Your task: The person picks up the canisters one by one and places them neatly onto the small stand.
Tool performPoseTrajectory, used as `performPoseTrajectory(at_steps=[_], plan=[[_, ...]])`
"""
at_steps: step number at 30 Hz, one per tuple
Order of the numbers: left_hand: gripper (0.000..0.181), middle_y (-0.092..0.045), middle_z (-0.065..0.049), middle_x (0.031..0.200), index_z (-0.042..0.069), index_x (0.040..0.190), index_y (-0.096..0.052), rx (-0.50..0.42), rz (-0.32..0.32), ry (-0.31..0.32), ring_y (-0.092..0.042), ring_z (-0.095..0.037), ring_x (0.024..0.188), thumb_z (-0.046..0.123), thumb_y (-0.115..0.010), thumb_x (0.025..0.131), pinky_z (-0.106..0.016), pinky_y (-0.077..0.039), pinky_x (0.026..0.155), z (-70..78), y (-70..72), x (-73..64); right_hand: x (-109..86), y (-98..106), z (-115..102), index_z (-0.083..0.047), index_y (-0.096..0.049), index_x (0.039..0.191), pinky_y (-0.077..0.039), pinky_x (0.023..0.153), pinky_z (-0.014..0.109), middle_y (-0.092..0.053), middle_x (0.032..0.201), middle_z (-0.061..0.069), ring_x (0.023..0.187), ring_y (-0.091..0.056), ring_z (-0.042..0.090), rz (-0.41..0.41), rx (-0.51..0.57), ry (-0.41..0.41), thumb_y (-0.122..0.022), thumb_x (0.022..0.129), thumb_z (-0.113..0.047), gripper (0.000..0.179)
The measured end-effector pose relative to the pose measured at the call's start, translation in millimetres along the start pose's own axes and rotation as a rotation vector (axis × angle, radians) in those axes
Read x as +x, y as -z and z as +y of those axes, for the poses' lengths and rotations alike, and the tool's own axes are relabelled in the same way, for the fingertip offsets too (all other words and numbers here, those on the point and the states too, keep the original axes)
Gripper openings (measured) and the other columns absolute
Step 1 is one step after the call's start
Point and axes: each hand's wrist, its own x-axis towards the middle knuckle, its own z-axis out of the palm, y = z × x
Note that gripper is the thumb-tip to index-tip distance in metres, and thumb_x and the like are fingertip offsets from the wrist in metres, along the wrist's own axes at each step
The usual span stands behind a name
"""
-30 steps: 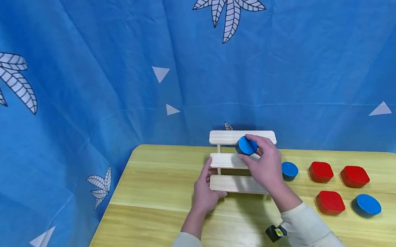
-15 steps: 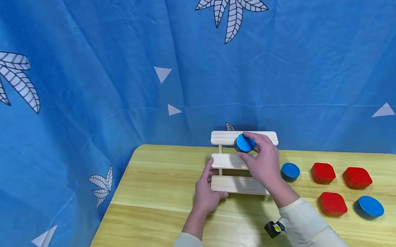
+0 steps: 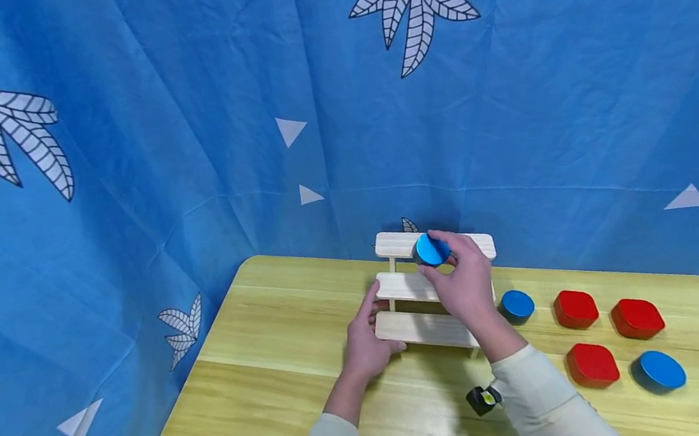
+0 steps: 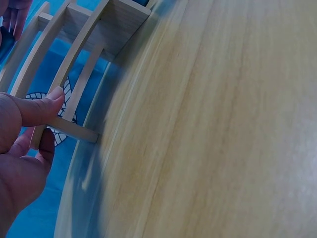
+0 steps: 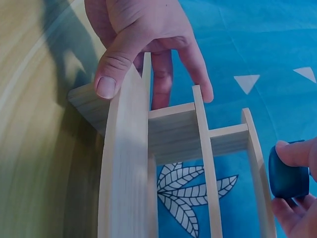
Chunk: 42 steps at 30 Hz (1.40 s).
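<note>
A pale three-tier wooden display stand (image 3: 423,325) stands at the back of the table. My left hand (image 3: 366,342) grips its left end; the left wrist view has the thumb (image 4: 47,106) over the lowest plank and fingers curled beneath. My right hand (image 3: 468,276) holds a blue round block (image 3: 431,249) between thumb and fingers, near the top tier. In the right wrist view the blue block (image 5: 290,171) is close beside the top plank (image 5: 260,173); whether they touch, I cannot tell. Part of the stand's right side is hidden behind the right hand.
Right of the stand lie a blue round block (image 3: 518,307), another blue round block (image 3: 658,371) farther forward, and three red rounded-square blocks (image 3: 576,309). A blue patterned cloth (image 3: 247,114) hangs behind the wooden table (image 3: 260,343).
My right hand has moved slightly up and left with the blue round block, relative to the stand. The left hand keeps its grip. The head view has shifted a little.
</note>
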Motion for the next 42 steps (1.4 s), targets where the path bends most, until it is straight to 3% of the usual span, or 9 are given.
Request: performPoseTrajectory(at_steps=[11,23,32,42], plan=[[0.129,-0.059,0.003,0.127,0.044,0.156,-0.029,-0.014,-0.005,-0.034,-0.058,-0.023,0.113,-0.018,-0.087,0.059,-0.033,-0.054,0.086,-3.6,0.5,1.1,6.2,-7,2,-0.005,-0.068,0.126,-0.055,0.083,0.050,-0.060,0.125,0.015,0.115,-0.056,0.034,0.007,-0.006,0.063,-0.087,0.076,-0.002,0.054],[0.129,-0.060,0.005,0.127,0.048,0.154,-0.029,-0.013,-0.009,-0.017,-0.058,-0.022,0.113,-0.018,-0.086,0.059,-0.032,-0.055,0.084,-3.3,0.1,0.5,12.3,-13,-1,-0.007,-0.066,0.129,-0.056,0.083,0.048,-0.060,0.124,0.015,0.111,-0.058,0.036,-0.039,-0.018,0.072,-0.087,0.077,-0.003,0.056],[0.129,-0.060,0.004,0.128,0.048,0.154,-0.029,-0.013,-0.014,-0.005,-0.058,-0.023,0.114,-0.019,-0.086,0.060,-0.032,-0.055,0.083,-2.0,1.1,1.6,18.9,-17,-3,-0.007,-0.067,0.129,-0.056,0.084,0.046,-0.059,0.124,0.015,0.109,-0.059,0.036,-0.053,0.000,0.044,-0.087,0.077,-0.005,0.055],[0.127,-0.060,0.001,0.126,0.042,0.155,-0.031,-0.057,-0.020,-0.043,-0.059,-0.025,0.111,-0.021,-0.085,0.059,-0.031,-0.056,0.079,-3.0,2.3,-0.1,25.0,-23,-4,-0.006,-0.067,0.129,-0.055,0.087,0.045,-0.060,0.125,0.017,0.115,-0.057,0.037,-0.065,0.020,0.030,-0.087,0.077,-0.005,0.055]])
